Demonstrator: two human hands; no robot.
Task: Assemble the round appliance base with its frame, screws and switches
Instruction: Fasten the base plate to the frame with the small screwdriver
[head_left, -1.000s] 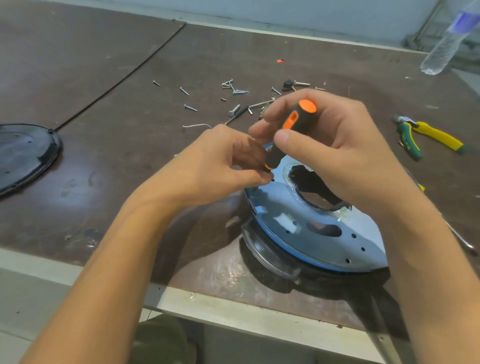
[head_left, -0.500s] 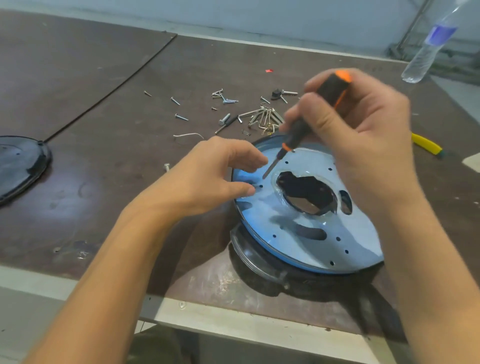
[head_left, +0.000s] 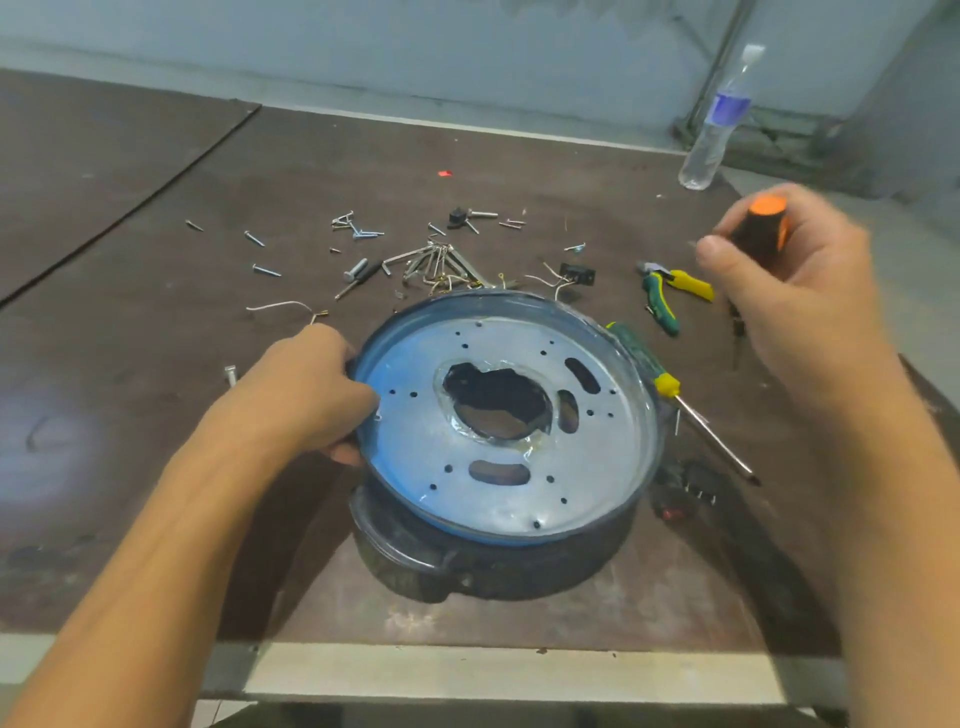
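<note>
Near the front edge of the tabletop (head_left: 156, 415) sits the round base (head_left: 597, 467), its left rim gripped by the left hand (head_left: 306, 395) with fingertips hidden, while the blurred right hand (head_left: 795, 291), well apart, holds an orange-capped screwdriver (head_left: 768, 213) whose shaft is mostly covered.

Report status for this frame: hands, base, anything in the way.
Left hand grips round base at its left rim. Right hand holds orange screwdriver, off to the right. Metal frame sits in base. Green screwdriver lies beside right rim.
</note>
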